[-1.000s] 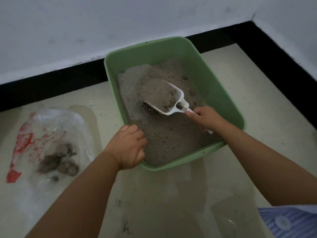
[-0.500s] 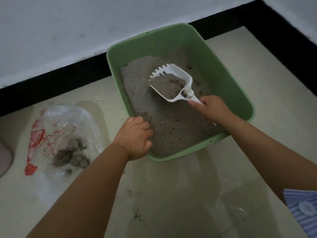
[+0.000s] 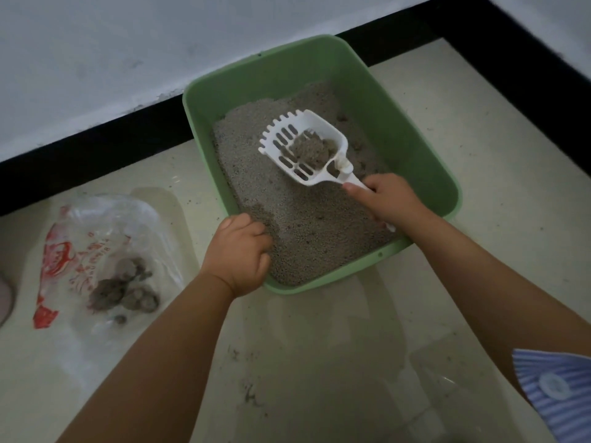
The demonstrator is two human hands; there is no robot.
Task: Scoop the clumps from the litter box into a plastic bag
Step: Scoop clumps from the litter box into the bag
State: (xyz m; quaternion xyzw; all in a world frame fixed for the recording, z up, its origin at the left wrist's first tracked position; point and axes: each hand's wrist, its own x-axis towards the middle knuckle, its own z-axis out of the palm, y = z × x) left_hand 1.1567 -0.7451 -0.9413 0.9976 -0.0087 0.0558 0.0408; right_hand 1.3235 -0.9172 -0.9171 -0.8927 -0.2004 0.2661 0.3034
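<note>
A green litter box (image 3: 412,129) full of grey litter stands on the floor against the wall. My right hand (image 3: 388,199) grips the handle of a white slotted scoop (image 3: 287,132), held above the litter with a grey clump (image 3: 310,150) lying in it. My left hand (image 3: 238,254) is closed on the box's near left rim. To the left, a clear plastic bag (image 3: 105,238) with red print lies flat on the floor and holds several grey clumps (image 3: 126,290).
A black baseboard (image 3: 96,155) runs under the white wall behind the box and turns along the right side. The pale floor (image 3: 319,362) in front carries dark specks. A striped sleeve (image 3: 556,388) shows at lower right. A pinkish object (image 3: 4,298) sits at the left edge.
The scoop has risen out of the litter and the loose grains have sifted through its slots, leaving one clump in it. My left hand has stayed on the rim.
</note>
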